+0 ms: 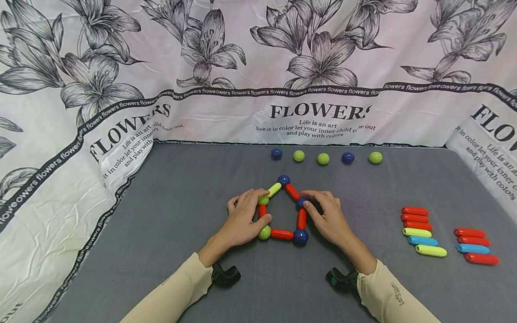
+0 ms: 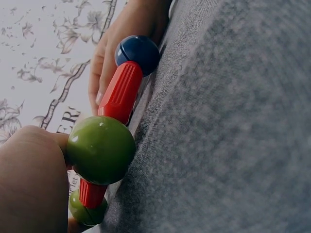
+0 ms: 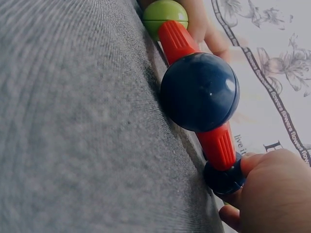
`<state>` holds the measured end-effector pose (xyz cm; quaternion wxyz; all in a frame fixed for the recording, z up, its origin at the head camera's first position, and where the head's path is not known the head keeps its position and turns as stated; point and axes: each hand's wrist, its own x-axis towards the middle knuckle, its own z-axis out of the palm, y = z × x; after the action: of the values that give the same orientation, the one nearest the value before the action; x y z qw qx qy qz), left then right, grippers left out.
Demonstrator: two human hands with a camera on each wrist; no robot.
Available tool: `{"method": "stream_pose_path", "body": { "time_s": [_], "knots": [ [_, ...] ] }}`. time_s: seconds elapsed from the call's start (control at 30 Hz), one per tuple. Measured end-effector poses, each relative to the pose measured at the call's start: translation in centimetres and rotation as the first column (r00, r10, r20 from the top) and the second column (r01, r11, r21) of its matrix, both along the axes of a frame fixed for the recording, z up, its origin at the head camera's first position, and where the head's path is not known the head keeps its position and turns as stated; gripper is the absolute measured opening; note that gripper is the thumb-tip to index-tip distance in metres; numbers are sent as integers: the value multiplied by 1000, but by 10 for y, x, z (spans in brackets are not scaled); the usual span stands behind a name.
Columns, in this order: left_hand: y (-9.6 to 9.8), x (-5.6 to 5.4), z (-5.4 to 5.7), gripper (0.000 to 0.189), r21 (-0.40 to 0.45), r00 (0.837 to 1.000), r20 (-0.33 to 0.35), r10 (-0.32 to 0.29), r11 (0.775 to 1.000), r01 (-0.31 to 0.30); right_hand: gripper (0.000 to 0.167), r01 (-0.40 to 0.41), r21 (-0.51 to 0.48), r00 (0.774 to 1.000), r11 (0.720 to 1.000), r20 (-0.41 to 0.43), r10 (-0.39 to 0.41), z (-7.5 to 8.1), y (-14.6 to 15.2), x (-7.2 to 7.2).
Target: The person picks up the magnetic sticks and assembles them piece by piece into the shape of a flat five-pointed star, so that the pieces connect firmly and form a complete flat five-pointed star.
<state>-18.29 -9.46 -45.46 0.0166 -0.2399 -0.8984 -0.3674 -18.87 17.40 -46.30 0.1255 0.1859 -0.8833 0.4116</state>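
Note:
A house-shaped outline of magnetic sticks and balls lies on the grey cloth. My left hand (image 1: 242,219) holds its left side, index finger at the upper green ball (image 1: 263,200) and thumb by the lower green ball (image 1: 264,232). On the other side, my right hand (image 1: 328,216) pinches the middle blue ball (image 1: 300,203) between thumb and index finger. A yellow-green stick (image 1: 274,189) and a red stick (image 1: 292,192) meet at the top blue ball (image 1: 284,180). Along the bottom, a red stick (image 1: 282,234) reaches the corner blue ball (image 3: 200,92).
Behind the outline, several loose balls (image 1: 323,159), blue and green, form a row. To the right lie two columns of sticks: a nearer column (image 1: 417,232) and a farther-right column (image 1: 473,248). A flower-printed cloth (image 1: 226,116) hangs behind the grey table (image 1: 181,188).

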Motion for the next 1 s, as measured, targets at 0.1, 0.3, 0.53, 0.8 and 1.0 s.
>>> {"method": "stream_pose_path", "body": {
  "time_s": [0.1, 0.3, 0.53, 0.8, 1.0],
  "knots": [
    [0, 0, 0, 58, -15, 1000, 9, 0, 1000, 1, 29, 2, 2, 1000, 1000, -12, -2, 0, 0, 0],
    [1, 1, 1, 62, -8, 1000, 15, -8, 1000, 8, 28, 7, 7, 999, 1000, -43, -6, -1, 1, 1],
    [2, 1, 0, 62, -20, 1000, 17, -11, 1000, 11, 28, 13, 13, 999, 1000, -36, -13, -2, 1, 2],
    [4, 3, -1, 63, -60, 999, -17, -44, 997, 42, 37, 18, -34, 1000, 999, -12, -18, -3, 2, 3],
    [6, 6, -2, 39, -163, 972, -120, -202, 970, 181, 40, 20, -30, 1000, 999, 8, -19, 4, 7, 5]
  ]
}}
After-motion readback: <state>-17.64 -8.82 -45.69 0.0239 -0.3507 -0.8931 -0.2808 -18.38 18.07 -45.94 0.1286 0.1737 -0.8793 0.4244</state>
